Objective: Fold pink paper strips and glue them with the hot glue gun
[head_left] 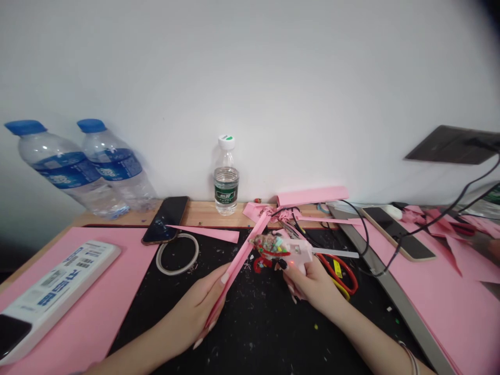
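My left hand (209, 302) grips a long folded strip of pink paper (239, 260), which slants up and away to the right. Closed around the handle of a pale glue gun (297, 251) is my right hand (310, 284). A white glue stick (336, 252) sticks out of the gun's back, and a small red light glows on its side. The nozzle end is crusted with multicoloured bits and points left, close to the paper strip; whether they touch I cannot tell. Beneath the gun lie red- and yellow-handled scissors (344, 276), partly hidden by my right hand.
On the left are a white boxed device (58, 291) on pink sheets, a roll of tape (177, 254) and a phone (166, 220). Water bottles (226, 182) stand along the wall. Black cables (422, 229) cross the right side, over another phone (398, 233) and pink paper (441, 302).
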{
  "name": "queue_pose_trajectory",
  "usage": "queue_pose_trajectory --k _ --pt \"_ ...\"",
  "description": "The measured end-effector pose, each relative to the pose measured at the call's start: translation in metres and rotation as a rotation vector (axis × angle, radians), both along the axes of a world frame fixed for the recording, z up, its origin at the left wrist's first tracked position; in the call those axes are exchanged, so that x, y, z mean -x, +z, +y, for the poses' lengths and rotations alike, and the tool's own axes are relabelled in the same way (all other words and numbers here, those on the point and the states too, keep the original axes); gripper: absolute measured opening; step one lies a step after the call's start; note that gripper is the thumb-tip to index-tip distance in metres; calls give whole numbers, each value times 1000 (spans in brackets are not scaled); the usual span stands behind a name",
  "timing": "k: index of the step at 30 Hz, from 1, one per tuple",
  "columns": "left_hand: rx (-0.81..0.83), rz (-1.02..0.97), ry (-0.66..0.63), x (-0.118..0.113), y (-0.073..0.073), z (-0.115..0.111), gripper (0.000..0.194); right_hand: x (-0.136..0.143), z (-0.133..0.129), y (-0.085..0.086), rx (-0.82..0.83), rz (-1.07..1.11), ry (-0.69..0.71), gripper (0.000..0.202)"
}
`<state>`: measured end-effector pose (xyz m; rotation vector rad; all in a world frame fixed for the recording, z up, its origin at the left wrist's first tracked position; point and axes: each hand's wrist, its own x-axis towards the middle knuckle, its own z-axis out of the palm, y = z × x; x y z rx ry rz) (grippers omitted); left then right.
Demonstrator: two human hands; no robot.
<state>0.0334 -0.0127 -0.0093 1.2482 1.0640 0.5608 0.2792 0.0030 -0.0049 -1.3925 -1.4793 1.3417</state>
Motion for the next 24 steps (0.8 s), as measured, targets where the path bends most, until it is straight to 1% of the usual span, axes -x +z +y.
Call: queue_pose_trajectory --k 3,6,10,13,16,21,24 --pt "-1 -8 -3 0 -1 0 60 -1 0 -2 -12 -18 -4 41" --pt "6 -17 -1 1 -2 -1 62 -1 0 -3 -42 -28 -9 37" --pt "22 -27 -29 1 -4 -1 63 1 -1 -1 -63 -56 -14 31" --pt "13 -13 -10 1 -5 -1 64 1 -2 1 -88 -86 -12 30" --pt "-26 11 -11 0 -1 -1 65 0 -3 2 -119 -99 -9 30" --pt "-67 42 -43 -2 13 0 66 -2 -3 3 -123 -117 2 31" --pt "-69 34 -43 -2 16 -1 64 -2 -3 3 -114 -122 -15 32"
